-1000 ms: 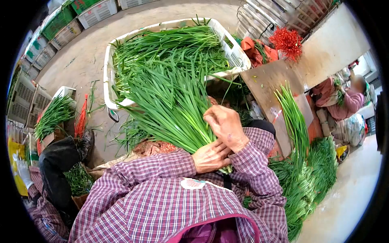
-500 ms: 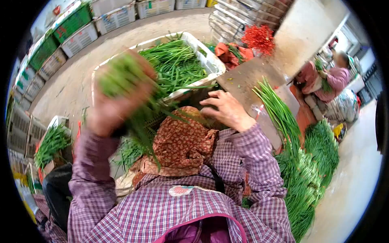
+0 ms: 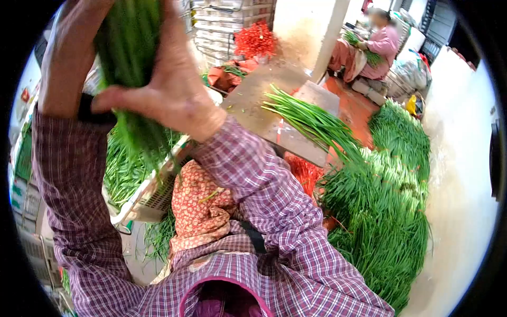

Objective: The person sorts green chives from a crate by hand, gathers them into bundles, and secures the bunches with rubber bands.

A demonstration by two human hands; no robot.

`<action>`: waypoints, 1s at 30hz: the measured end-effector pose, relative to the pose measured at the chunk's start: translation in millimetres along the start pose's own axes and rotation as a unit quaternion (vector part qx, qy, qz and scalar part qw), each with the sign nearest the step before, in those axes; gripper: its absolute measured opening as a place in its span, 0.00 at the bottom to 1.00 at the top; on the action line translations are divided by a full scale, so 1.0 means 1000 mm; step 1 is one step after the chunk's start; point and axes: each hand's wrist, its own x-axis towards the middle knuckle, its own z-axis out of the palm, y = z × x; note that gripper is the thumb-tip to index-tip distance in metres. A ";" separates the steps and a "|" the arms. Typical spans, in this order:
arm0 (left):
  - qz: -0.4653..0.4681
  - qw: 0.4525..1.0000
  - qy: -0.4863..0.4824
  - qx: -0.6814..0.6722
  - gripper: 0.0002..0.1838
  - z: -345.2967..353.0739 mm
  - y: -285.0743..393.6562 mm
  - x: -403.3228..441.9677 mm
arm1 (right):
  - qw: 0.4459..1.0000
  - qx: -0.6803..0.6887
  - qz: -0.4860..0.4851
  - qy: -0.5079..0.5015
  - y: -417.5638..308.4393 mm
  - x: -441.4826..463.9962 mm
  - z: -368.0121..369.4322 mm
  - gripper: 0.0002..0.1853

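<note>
At the upper left of the head view, the only view supplied, I find the long, dark-green bunch of flat, narrow leaves (image 3: 129,45) raised high, nearly upright and blurred. It lay across my lap a second ago; half a second ago my left hand alone was swinging it over the crate. Now both hands are at it, which I judge to mean that it is being handled as one bundle, apart from the loose leaves.

State of fingers: on my right hand (image 3: 177,95) thumb and fingers stand wide apart, the thumb laid across the near side of the bunch; whether it bears weight I cannot tell. My left hand (image 3: 74,58) is beside the bunch, its fingertips beyond the frame, so their closure and grip cannot be told.

Materials noted: below, a white, slotted plastic crate (image 3: 150,203) with tangled, glossy green leaves (image 3: 119,169); over my knee, a rust-red, flower-patterned cloth (image 3: 195,190), soft and creased. Right of these, a flat, scuffed brown board (image 3: 253,105) bears part of a loose sheaf of slender green stalks (image 3: 306,113). Farther right, a deep, feathery green heap (image 3: 369,227) shows a band of pale stalk ends
</note>
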 end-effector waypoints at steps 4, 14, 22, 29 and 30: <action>-0.081 0.951 0.102 -0.279 0.29 0.073 0.055 0.049 | 0.979 -0.143 0.113 -0.093 -0.022 0.042 -0.109 0.63; -0.296 0.469 0.133 -0.821 0.18 0.302 0.003 0.049 | 0.743 -0.603 -0.016 -0.290 -0.011 0.034 -0.296 0.44; -0.479 0.383 0.234 -0.755 0.23 0.437 -0.092 -0.084 | 0.670 -0.554 0.267 -0.416 0.097 -0.109 -0.326 0.58; -0.527 0.323 0.263 -0.741 0.18 0.465 -0.140 -0.132 | 0.676 -0.518 0.315 -0.419 0.135 -0.157 -0.331 0.53; -0.544 0.307 0.250 -0.740 0.19 0.462 -0.142 -0.130 | 0.676 -0.516 0.316 -0.420 0.137 -0.157 -0.329 0.53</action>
